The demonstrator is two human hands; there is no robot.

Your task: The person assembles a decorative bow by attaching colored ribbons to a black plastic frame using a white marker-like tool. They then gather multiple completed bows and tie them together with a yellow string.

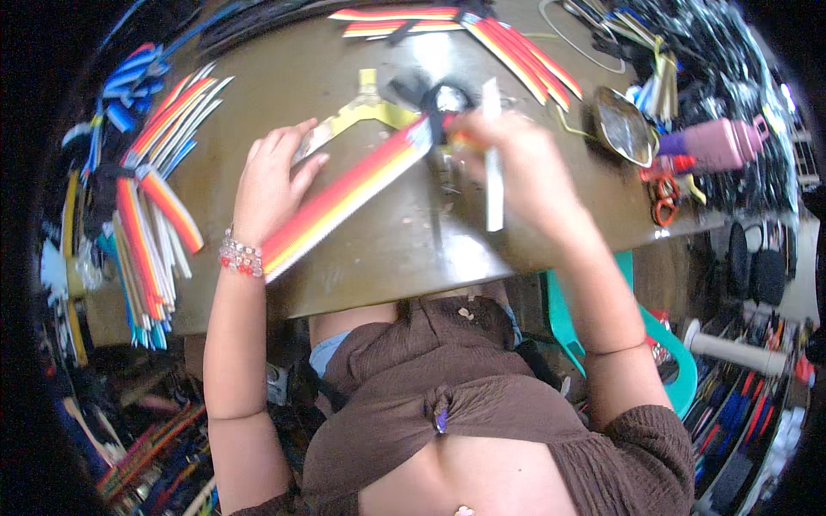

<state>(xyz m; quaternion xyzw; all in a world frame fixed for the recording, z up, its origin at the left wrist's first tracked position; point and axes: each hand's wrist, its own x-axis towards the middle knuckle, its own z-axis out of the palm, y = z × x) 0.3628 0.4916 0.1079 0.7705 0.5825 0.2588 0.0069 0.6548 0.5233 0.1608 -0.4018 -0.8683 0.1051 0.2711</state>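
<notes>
A ribbed strap (353, 199) striped red, orange, yellow and white runs slantwise across the table, its near end beside my left wrist. My left hand (274, 176) is open, thumb and fingers apart, around the clear end of a yellow three-armed piece (366, 107). Blurred by motion, my right hand (525, 159) has its fingers curled at the strap's far end; what they grip is hidden. Beneath that hand a white strip (494, 202) shows. A dark, shiny round thing (447, 96) sits just beyond the strap's far end, too smeared to name.
Bundles of striped straps lie at the left (138, 245) and far edge (520, 60). On the right are a metal dish (621, 125), orange-handled scissors (664, 199) and a pink bottle (718, 144). A green chair (564, 318) stands below the table's front edge.
</notes>
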